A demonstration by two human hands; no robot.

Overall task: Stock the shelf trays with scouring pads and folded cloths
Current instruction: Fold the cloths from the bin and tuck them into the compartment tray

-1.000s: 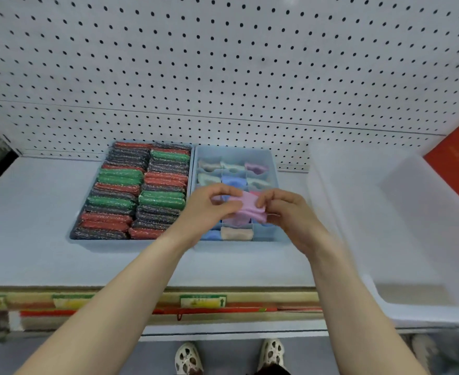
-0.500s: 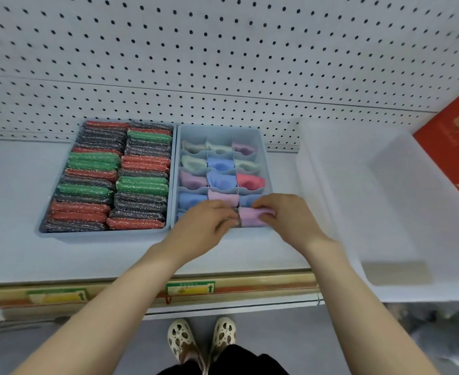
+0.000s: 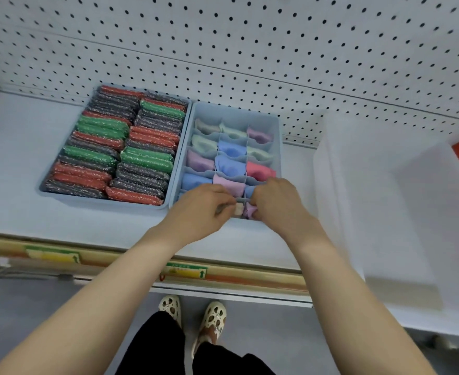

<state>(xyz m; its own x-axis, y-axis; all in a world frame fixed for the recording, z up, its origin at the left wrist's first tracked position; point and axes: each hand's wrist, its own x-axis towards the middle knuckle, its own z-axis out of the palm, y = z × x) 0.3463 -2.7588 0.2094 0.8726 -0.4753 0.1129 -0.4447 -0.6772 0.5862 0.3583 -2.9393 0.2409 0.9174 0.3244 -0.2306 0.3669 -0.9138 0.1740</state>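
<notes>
We see both hands at the near row of the divided tray [image 3: 276, 131] on the shelf [image 3: 11, 147]. Left hand [image 3: 198, 209] is curled, fingers pinched together at the near middle cell, touching a beige cloth [image 3: 238, 209] there; we can't tell whether it actually grips it. Right hand [image 3: 278, 200] is curled down over the near right cell, fingers closed on a pink-lilac folded cloth [image 3: 250, 210] that sits low in that cell, just beside the beige one. The two hands' fingertips are nearly touching each other.

Divided tray is pale blue, three cells wide. Cells behind the hands hold folded cloths: pale green, lilac, blue, a pink one [image 3: 229, 184] just behind the left hand, a red one [image 3: 260, 170] at the right edge. The back row looks empty or low; hard to tell.

Scouring pad tray [image 3: 42, 189] sits touching the divided tray's left side. It is packed in two columns with scouring pads [image 3: 147, 158] standing on edge: red, green and dark sparkly ones.

Right of the divided tray, close by, a large white translucent bin [image 3: 385, 201] sits on the same shelf. Pegboard [image 3: 250, 44] backs the shelf. Shelf front rail carries yellow-green price labels [image 3: 186, 271]. Below: the person's black trousers and cream perforated shoes [image 3: 214, 316] on a grey floor.
</notes>
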